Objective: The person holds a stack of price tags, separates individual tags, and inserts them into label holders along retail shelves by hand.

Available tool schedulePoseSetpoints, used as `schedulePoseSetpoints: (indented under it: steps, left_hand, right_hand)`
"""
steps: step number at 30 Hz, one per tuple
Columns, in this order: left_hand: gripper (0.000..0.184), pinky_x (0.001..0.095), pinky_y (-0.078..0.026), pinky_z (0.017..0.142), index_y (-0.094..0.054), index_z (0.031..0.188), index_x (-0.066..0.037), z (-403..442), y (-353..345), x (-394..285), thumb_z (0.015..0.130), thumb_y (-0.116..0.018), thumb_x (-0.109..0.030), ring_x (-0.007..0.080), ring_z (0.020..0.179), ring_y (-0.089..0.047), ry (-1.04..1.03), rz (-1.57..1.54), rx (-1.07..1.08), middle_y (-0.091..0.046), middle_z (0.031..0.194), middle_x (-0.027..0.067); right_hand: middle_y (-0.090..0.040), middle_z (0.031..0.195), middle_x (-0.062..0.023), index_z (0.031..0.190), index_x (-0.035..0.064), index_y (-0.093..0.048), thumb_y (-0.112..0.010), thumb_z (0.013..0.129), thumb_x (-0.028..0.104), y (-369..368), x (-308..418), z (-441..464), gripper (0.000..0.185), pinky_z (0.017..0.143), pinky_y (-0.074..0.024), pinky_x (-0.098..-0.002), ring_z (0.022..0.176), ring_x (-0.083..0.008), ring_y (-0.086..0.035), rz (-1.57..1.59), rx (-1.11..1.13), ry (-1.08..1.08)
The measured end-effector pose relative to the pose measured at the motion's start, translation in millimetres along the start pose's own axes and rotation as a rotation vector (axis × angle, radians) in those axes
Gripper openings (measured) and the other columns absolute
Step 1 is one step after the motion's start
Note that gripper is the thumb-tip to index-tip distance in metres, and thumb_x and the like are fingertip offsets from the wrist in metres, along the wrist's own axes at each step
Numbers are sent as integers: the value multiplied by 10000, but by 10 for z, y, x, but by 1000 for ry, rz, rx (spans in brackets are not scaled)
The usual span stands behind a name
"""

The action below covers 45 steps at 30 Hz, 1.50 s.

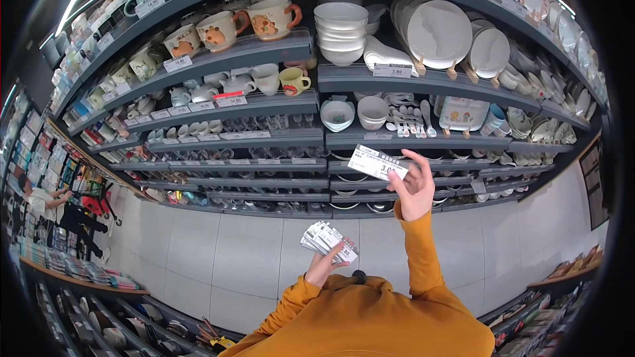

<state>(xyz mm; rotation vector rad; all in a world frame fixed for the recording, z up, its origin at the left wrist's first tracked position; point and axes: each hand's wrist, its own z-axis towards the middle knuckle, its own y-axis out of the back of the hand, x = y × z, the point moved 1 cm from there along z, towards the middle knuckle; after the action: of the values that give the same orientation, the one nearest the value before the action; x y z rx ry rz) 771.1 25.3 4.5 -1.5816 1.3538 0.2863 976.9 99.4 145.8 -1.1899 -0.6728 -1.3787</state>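
Note:
My right hand [415,188] is raised before the shelves, its thumb and fingers pinching one white price tag [372,163] by its right end. Lower and to the left, my left hand [324,263] grips a fanned stack of price tags [325,241] close to my body, above the floor. Behind the single tag are shelf rows with white spoons [425,116], a white bowl [372,111] and a patterned bowl [337,114]. Orange sleeves cover both arms.
Shelves [264,137] curve across the front, with mugs [271,18], stacked bowls [340,30] and white plates [439,34]. A person [49,201] stands at the far left beside a red cart [96,203]. Lower shelves [119,311] lie behind at both sides.

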Motion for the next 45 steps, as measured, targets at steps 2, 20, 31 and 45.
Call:
schedulePoseSetpoints:
  steps: [2, 20, 31, 45]
  left_hand:
    - [393, 282, -528, 760, -513, 1258, -37, -13, -18, 5, 939, -565, -260, 158, 1025, -609, -1, -3, 0, -610, 1152, 76]
    - [341, 269, -532, 730, -528, 1220, -47, -143, -36, 92, 944, -553, -246, 167, 1024, -623, -12, -40, -34, -619, 1129, 65]
    - [358, 271, -527, 739, -516, 1230, -39, -170, -44, 203, 940, -559, -244, 167, 1029, -618, -12, -51, -51, -616, 1144, 77]
    - [333, 253, -533, 726, -511, 1217, -57, -123, -282, 322, 935, -555, -228, 192, 1060, -616, -4, -80, -23, -613, 1145, 78]
  right_hand:
    - [-653, 953, -98, 1206, 4, -493, -649, 836, -10, -38, 81, 22, 402, 651, -492, -216, 823, -104, -608, -18, 1, 0]
    - [-647, 990, -81, 1161, 2, -539, -647, 835, -15, -120, 117, 90, 344, 655, -481, -200, 858, -94, -604, -83, 118, 35]
    - [-655, 984, -75, 1160, 12, -549, -671, 830, 17, -97, 161, 36, 352, 680, -487, -204, 849, -88, -610, -66, 133, -14]
    - [-668, 938, -89, 1137, 29, -547, -637, 847, 10, 1172, -1249, 27, 304, 735, -512, -242, 868, -116, -629, -240, 191, -215]
